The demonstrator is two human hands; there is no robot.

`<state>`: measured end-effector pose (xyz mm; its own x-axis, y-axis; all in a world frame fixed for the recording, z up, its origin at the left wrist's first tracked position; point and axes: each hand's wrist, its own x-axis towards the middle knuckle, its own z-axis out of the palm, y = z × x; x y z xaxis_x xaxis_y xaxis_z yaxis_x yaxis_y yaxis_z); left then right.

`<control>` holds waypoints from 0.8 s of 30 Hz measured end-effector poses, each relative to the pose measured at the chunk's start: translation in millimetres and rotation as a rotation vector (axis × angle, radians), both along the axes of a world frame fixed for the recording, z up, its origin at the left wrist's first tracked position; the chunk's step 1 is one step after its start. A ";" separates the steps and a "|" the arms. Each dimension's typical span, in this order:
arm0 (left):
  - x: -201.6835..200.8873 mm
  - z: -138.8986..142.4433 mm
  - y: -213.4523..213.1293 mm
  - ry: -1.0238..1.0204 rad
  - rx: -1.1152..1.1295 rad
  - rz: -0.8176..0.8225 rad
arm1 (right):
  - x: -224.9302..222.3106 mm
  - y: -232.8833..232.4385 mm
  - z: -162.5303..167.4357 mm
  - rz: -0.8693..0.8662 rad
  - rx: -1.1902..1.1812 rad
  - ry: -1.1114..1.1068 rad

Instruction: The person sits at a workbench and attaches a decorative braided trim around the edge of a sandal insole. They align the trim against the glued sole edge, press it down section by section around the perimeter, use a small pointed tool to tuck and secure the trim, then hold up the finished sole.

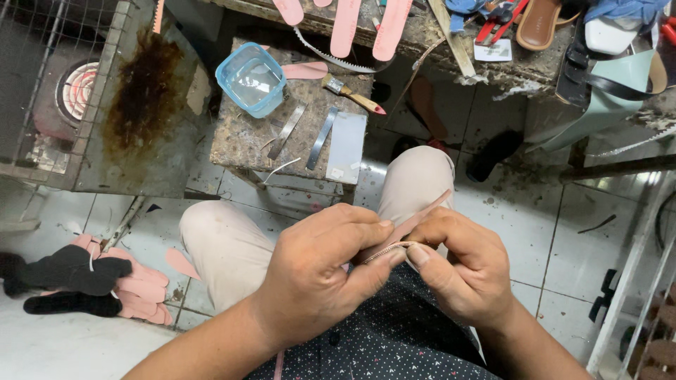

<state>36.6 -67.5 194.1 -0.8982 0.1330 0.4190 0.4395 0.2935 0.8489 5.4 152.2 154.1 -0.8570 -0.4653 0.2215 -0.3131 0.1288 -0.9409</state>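
Both hands met over my lap: left hand (pixel 320 271) and right hand (pixel 461 271) each pinched shut on a thin pink strip (pixel 415 224). Its long axis ran from my fingertips up and right, past the knee, nearer the right hand. Farther off stood a small stool (pixel 243 137) with a blue plastic tub (pixel 252 79) and a brush (pixel 354 95).

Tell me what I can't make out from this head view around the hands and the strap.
- Pink strap: its lower end is hidden behind the left hand and right hand.
- Thin beaded strip: both ends are covered by the fingers, so its length is unclear.
- Clear plastic tub on the small worktable: its contents are too small to tell.
- Items on the bench: cut off by the top edge.
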 end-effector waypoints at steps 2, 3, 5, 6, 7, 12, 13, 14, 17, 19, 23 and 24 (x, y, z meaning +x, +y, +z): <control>0.7 0.4 -0.8 -0.022 0.009 -0.001 | -0.2 -0.5 1.7 0.005 -0.001 0.010; 0.9 0.8 -1.0 -0.032 0.013 -0.002 | -0.4 -0.9 2.6 0.000 0.013 0.020; 1.1 1.3 -0.9 -0.049 0.021 -0.008 | -0.5 -1.8 4.4 -0.010 0.043 0.040; 1.1 0.9 -0.4 -0.059 0.026 -0.012 | -0.1 -2.1 4.7 -0.026 0.059 0.024; 0.9 1.1 -0.4 -0.054 0.025 -0.011 | 0.5 -2.5 5.7 -0.042 0.076 0.009; 1.7 -0.6 -0.8 -0.057 0.029 -0.012 | 1.8 -2.8 7.4 -0.054 0.091 -0.002; 1.8 -0.9 -0.9 -0.050 0.024 -0.011 | 2.1 -2.8 8.1 -0.061 0.104 -0.008; 1.8 -2.6 0.7 -0.044 0.020 -0.010 | 2.2 -1.9 7.8 -0.068 0.118 -0.015; 2.2 -4.2 1.6 -0.050 0.021 -0.008 | 3.0 -1.9 8.3 -0.077 0.132 -0.015; 2.4 -4.6 2.0 -0.049 0.017 -0.006 | 3.1 -1.9 8.5 -0.072 0.134 -0.014; 2.7 -4.3 1.9 -0.028 -0.002 0.004 | 3.0 -3.0 7.5 -0.076 0.136 -0.005; 2.9 -4.4 1.7 -0.023 -0.006 0.007 | 3.3 -3.0 7.0 -0.082 0.138 -0.014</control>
<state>39.5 -65.8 189.7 -0.9085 0.1292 0.3974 0.4177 0.3013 0.8572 8.7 149.2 161.1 -0.8957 -0.4191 0.1485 -0.2837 0.2813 -0.9167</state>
